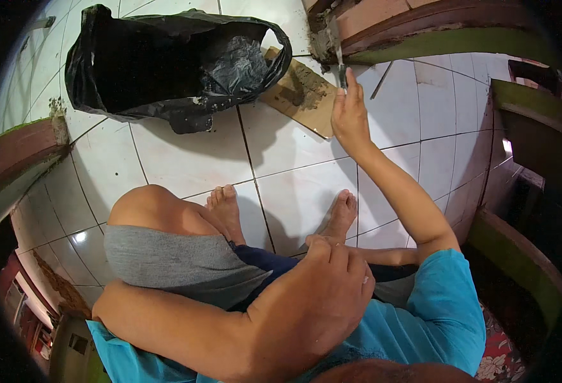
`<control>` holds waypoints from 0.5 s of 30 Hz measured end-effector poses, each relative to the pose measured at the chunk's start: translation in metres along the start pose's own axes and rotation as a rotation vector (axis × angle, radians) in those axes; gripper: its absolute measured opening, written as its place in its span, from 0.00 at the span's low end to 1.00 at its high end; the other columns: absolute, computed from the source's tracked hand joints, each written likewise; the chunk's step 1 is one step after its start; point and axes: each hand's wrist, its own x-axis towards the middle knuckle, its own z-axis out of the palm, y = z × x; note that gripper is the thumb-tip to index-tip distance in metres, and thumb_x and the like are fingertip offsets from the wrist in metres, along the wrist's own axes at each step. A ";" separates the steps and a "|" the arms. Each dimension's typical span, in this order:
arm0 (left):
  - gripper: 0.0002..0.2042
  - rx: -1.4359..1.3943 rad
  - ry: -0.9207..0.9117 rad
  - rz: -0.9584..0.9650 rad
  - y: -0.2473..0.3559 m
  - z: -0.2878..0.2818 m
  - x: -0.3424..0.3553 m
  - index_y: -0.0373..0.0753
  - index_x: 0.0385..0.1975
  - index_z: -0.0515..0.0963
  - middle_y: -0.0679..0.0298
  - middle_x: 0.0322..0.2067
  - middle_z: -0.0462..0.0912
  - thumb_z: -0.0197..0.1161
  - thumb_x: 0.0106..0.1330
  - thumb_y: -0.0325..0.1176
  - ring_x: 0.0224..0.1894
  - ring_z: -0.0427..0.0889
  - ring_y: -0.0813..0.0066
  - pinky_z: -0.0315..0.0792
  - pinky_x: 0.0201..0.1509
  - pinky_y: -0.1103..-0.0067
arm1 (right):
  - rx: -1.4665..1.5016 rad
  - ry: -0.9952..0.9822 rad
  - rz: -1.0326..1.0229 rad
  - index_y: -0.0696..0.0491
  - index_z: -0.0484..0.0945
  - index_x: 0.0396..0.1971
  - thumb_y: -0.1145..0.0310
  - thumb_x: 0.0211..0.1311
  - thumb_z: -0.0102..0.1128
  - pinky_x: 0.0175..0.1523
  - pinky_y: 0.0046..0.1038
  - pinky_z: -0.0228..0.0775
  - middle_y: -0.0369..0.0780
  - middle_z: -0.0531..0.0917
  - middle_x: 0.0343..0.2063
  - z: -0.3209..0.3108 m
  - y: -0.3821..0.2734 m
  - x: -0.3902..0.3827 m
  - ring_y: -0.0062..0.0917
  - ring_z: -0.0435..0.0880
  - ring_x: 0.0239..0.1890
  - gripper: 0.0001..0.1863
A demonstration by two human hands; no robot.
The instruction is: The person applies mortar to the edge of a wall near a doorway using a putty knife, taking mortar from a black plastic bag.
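Observation:
My right hand [351, 118] grips the dark handle of a metal scraper-like tool [338, 48], its blade against the mortar-smeared corner of a low wooden beam [440, 38] with a green lower band. My left hand [325, 287] lies low in the view, fingers curled over what looks like my right knee, mostly hidden beneath it. Just left of the tool, a piece of brown cardboard [313, 118] bears a smear of grey-brown paste. Its left part lies beside or under an open black plastic bag [134, 64].
White floor tiles [192, 153] surround my bare feet. A thin rod [381, 80] lies right of the cardboard. A painted wooden edge [26, 153] stands at left, and more green wooden boards [517, 255] line the right side.

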 end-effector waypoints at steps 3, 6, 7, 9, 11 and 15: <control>0.21 0.004 0.024 0.090 -0.010 0.008 0.015 0.30 0.51 0.79 0.55 0.44 0.83 0.60 0.68 0.42 0.48 0.80 0.62 0.71 0.52 0.70 | -0.018 0.045 0.002 0.58 0.59 0.69 0.68 0.75 0.47 0.55 0.47 0.74 0.57 0.74 0.54 -0.042 0.022 -0.004 0.55 0.78 0.52 0.26; 0.22 0.009 -0.055 0.121 -0.017 0.004 0.022 0.31 0.51 0.79 0.56 0.43 0.83 0.61 0.66 0.43 0.48 0.80 0.63 0.70 0.52 0.71 | 0.061 -0.149 0.074 0.54 0.70 0.61 0.66 0.74 0.50 0.53 0.39 0.76 0.50 0.78 0.52 -0.084 0.039 -0.007 0.46 0.81 0.52 0.19; 0.23 0.048 -0.112 0.058 -0.007 -0.009 0.017 0.30 0.52 0.78 0.56 0.43 0.82 0.62 0.66 0.44 0.48 0.79 0.64 0.70 0.51 0.71 | 0.112 -0.150 0.063 0.54 0.70 0.61 0.66 0.74 0.50 0.53 0.39 0.76 0.50 0.78 0.52 -0.094 0.027 0.002 0.46 0.81 0.52 0.19; 0.24 0.097 -0.182 0.032 -0.002 -0.011 0.015 0.30 0.52 0.78 0.56 0.43 0.82 0.62 0.66 0.45 0.47 0.79 0.64 0.70 0.51 0.71 | -0.022 -0.318 -0.014 0.52 0.74 0.57 0.65 0.73 0.53 0.52 0.37 0.76 0.47 0.81 0.48 -0.122 0.029 0.014 0.41 0.83 0.47 0.16; 0.20 -0.035 -0.075 0.018 -0.011 0.003 0.012 0.30 0.48 0.78 0.54 0.40 0.81 0.58 0.68 0.42 0.46 0.79 0.62 0.71 0.50 0.70 | -0.069 -0.272 -0.058 0.53 0.77 0.57 0.64 0.75 0.54 0.48 0.31 0.75 0.45 0.83 0.45 -0.141 0.041 0.024 0.35 0.83 0.40 0.16; 0.24 -0.021 -0.128 0.015 -0.019 -0.001 0.025 0.28 0.51 0.77 0.55 0.42 0.80 0.61 0.67 0.45 0.49 0.78 0.62 0.72 0.52 0.70 | -0.224 -0.420 -0.063 0.47 0.79 0.57 0.61 0.74 0.54 0.49 0.36 0.75 0.44 0.84 0.43 -0.148 0.064 0.042 0.40 0.83 0.42 0.16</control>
